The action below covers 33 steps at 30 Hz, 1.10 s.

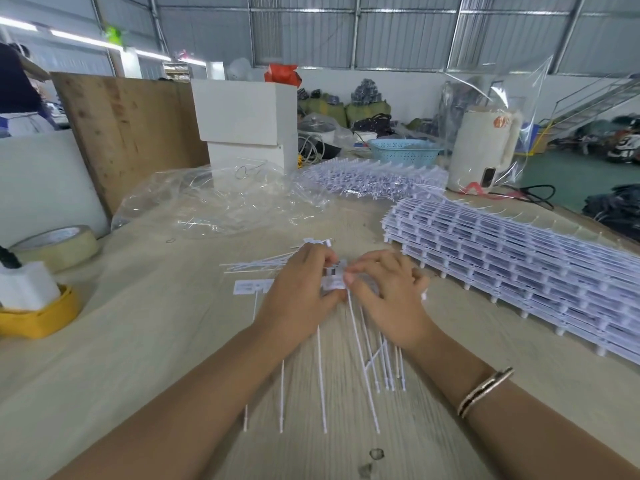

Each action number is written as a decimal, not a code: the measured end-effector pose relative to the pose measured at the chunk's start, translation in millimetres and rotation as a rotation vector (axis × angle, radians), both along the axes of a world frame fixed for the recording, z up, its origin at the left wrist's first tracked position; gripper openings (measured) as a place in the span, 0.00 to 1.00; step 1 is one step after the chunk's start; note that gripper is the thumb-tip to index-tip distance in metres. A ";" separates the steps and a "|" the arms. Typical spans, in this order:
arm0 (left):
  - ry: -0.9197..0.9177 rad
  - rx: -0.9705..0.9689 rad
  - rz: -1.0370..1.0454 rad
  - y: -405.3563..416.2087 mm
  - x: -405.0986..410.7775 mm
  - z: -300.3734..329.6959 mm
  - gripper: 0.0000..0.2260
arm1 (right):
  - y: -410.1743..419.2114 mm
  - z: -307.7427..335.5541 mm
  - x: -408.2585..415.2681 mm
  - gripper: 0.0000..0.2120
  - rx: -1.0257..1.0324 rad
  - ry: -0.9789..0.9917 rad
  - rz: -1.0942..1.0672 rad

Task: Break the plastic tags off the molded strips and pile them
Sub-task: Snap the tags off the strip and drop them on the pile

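Both hands meet mid-table over a small white tag cluster [333, 279]: left hand [300, 292] has fingers curled, pinching the tags from the 9 o'clock side, right hand [388, 292] pinches the same bunch from 3 o'clock w/ thumb and forefinger, other fingers bent down over it. Thin white stems [360, 355] of the strip trail from under the hands toward 6 o'clock, fanned out flat on the table [138, 341], between the two forearms. A loose tag [251, 286] lies just beside the left hand at 9 o'clock, and a few bare sticks [256, 265] lie at about 10 o'clock, touching the knuckles or nearly so, can't tell which. At 3 o'clock, near the right hand but apart from it, a long stack of molded strips [519, 265] runs off to the edge; a second heap of strips [374, 178] sits farther back at 1 o'clock. Crumpled clear plastic bag [214, 202] at 11 o'clock. Tape roll [59, 245] and a yellow tub [41, 318] at far 9 o'clock. Behind: white boxes [247, 123], wood board [128, 133], blue basket [403, 151], cream kettle [485, 150] inside clear wrap. Bracelet [485, 391] on the right wrist.
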<state>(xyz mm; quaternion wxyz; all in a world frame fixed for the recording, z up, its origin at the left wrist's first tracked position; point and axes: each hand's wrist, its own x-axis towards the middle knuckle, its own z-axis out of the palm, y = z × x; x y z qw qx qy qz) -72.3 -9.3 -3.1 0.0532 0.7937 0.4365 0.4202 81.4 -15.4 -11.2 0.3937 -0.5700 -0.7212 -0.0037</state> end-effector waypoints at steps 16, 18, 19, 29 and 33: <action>0.318 0.070 0.059 0.7 -10.6 2.2 0.12 | 5.2 0.3 10.8 0.14 -0.168 0.491 0.255; 0.307 0.106 0.052 1.2 -10.0 3.2 0.07 | 3.7 1.4 10.2 0.11 -0.196 0.496 0.276; 0.304 0.117 0.048 1.5 -10.8 3.7 0.06 | 2.7 2.6 9.7 0.11 -0.210 0.500 0.287; -0.042 -0.186 -0.154 10.6 -17.5 1.4 0.06 | -3.5 8.3 7.3 0.12 -0.108 0.393 0.340; -0.201 -0.315 -0.262 10.6 -19.1 2.2 0.05 | -4.2 9.3 6.7 0.13 -0.057 0.406 0.380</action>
